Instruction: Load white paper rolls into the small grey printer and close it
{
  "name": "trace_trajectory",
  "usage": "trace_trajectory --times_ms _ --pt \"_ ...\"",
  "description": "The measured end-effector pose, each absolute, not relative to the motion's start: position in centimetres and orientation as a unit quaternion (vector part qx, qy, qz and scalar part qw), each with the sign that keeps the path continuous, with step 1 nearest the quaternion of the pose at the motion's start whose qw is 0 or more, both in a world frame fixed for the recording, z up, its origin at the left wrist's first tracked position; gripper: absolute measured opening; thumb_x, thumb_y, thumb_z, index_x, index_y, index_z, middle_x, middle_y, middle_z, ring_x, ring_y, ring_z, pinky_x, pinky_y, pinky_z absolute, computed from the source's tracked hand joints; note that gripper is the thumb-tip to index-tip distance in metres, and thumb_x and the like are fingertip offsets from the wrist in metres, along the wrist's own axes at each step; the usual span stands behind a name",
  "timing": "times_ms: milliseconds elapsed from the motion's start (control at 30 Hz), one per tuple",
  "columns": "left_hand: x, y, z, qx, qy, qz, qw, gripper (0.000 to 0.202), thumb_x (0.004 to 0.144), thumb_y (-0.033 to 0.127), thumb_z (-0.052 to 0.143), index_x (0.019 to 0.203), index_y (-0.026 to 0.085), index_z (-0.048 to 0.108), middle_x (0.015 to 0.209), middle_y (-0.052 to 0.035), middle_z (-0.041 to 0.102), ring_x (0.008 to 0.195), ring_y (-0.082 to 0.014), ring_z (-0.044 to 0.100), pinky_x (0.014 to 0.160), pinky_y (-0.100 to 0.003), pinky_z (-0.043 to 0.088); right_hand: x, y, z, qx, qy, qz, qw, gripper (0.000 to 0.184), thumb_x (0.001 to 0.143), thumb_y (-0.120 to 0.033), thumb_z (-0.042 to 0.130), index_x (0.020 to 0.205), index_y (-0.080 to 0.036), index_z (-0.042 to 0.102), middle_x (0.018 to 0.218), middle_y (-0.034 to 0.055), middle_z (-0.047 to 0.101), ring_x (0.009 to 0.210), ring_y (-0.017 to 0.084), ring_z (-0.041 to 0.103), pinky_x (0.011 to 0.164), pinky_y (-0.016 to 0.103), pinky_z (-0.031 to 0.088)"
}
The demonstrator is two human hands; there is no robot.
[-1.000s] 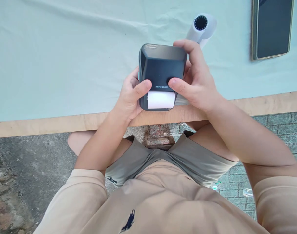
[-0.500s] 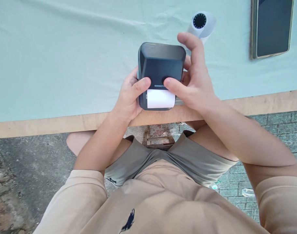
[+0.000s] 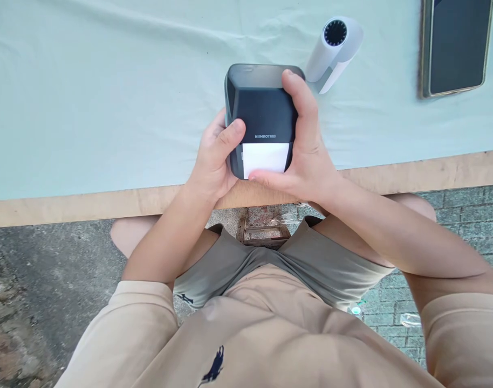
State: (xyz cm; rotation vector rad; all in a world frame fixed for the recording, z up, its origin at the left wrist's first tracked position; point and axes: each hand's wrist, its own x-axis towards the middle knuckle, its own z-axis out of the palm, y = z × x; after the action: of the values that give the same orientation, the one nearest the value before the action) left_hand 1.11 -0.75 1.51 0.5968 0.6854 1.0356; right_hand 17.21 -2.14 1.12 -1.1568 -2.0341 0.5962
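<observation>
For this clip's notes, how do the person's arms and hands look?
The left hand and right hand are bare, with no gloves, rings or bracelets visible. The forearms are uncovered, no watch showing. Short, plain beige sleeves match the shirt, which bears a dark emblem.

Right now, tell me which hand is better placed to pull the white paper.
Probably the right hand: its thumb lies along the lower edge of the white paper, while the left hand grips the side of the black printer, off the paper.
</observation>
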Motion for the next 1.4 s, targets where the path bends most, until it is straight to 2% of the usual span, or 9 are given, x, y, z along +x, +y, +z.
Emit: trace_trajectory --times_ms 133,367,567,667,833,1000,1133,1233,1400 --pt "1.1 -0.4 1.3 0.267 0.337 0.471 0.771 0.036 0.086 0.057 0.056 0.093 0.024 0.069 0.112 -0.0049 0.072 0.134 -0.0303 0.05 0.101 -0.037 0.049 17.2 -2.1 0.9 -0.449 -0.781 0.236 0.364 0.088 0.079 -0.045 0.07 0.148 -0.03 0.018 0.153 0.0139 0.033 0.148 0.033 0.026 0.121 0.055 0.033" --pt "1.0 -0.2 0.6 0.274 0.342 0.467 0.768 0.036 0.087 0.058 0.054 0.092 0.027 0.07 0.106 -0.0028 0.075 0.13 -0.0292 0.054 0.1 -0.04 0.051 17.2 -2.0 0.8 -0.442 -0.78 0.236 0.375 0.085 0.08 -0.046 0.068 0.147 -0.031 0.019 0.151 0.0131 0.034 0.146 0.033 0.028 0.12 0.054 0.034" --pt "1.3 -0.4 0.7 0.253 0.356 0.483 0.759 0.038 0.09 0.056 0.051 0.088 0.024 0.071 0.097 -0.0047 0.075 0.112 -0.0256 0.066 0.089 -0.037 0.057 17.7 -1.8 1.1 -0.446 -0.772 0.289 0.349 0.055 0.096 -0.04 0.038 0.147 -0.036 0.017 0.153 0.0058 0.032 0.141 0.024 0.036 0.116 0.045 0.041" --pt "1.4 -0.3 0.7 0.244 0.374 0.481 0.754 0.039 0.09 0.057 0.05 0.087 0.024 0.072 0.093 -0.0054 0.075 0.105 -0.0245 0.069 0.084 -0.035 0.058 17.9 -1.7 1.0 -0.434 -0.766 0.301 0.366 0.05 0.098 -0.042 0.031 0.147 -0.037 0.019 0.153 0.0043 0.032 0.14 0.023 0.037 0.115 0.044 0.042" --pt "1.7 -0.3 1.0 0.235 0.396 0.483 0.745 0.039 0.091 0.055 0.049 0.085 0.023 0.072 0.092 -0.0065 0.075 0.105 -0.0243 0.069 0.085 -0.035 0.059 18.1 -1.7 0.7 -0.452 -0.767 0.29 0.352 0.052 0.099 -0.045 0.03 0.148 -0.035 0.019 0.153 0.0057 0.035 0.133 0.023 0.044 0.109 0.044 0.046" --pt "1.5 -0.3 0.6 0.267 0.402 0.491 0.725 0.039 0.093 0.054 0.046 0.092 0.023 0.07 0.091 -0.0047 0.075 0.109 -0.0226 0.068 0.092 -0.033 0.057 18.2 -1.6 0.4 -0.429 -0.761 0.306 0.379 0.06 0.095 -0.06 0.032 0.147 -0.032 0.024 0.152 0.0069 0.035 0.128 0.024 0.047 0.106 0.041 0.047" --pt "1.1 -0.2 0.0 0.3 0.379 0.488 0.727 0.041 0.098 0.046 0.036 0.097 0.021 0.068 0.09 -0.0029 0.074 0.104 -0.0194 0.071 0.098 -0.033 0.056 18.1 -1.5 0.4 -0.426 -0.731 0.352 0.401 0.064 0.089 -0.067 0.04 0.144 -0.035 0.031 0.147 0.0042 0.039 0.127 0.026 0.047 0.107 0.044 0.046" --pt "1.0 -0.1 -0.2 0.307 0.369 0.488 0.729 0.041 0.099 0.044 0.034 0.098 0.021 0.067 0.089 -0.0026 0.074 0.103 -0.0192 0.071 0.101 -0.035 0.055 18.0 -1.5 0.5 -0.42 -0.716 0.377 0.411 0.062 0.087 -0.064 0.045 0.142 -0.038 0.033 0.146 0.0036 0.039 0.126 0.028 0.048 0.108 0.047 0.046" --pt "1.1 0.0 0.1 0.307 0.39 0.479 0.724 0.041 0.1 0.043 0.032 0.099 0.021 0.067 0.094 -0.0041 0.075 0.117 -0.021 0.067 0.107 -0.036 0.052 18.1 -1.3 0.9 -0.417 -0.721 0.365 0.415 0.06 0.086 -0.054 0.052 0.141 -0.039 0.032 0.147 0.0033 0.038 0.131 0.029 0.045 0.104 0.048 0.049"
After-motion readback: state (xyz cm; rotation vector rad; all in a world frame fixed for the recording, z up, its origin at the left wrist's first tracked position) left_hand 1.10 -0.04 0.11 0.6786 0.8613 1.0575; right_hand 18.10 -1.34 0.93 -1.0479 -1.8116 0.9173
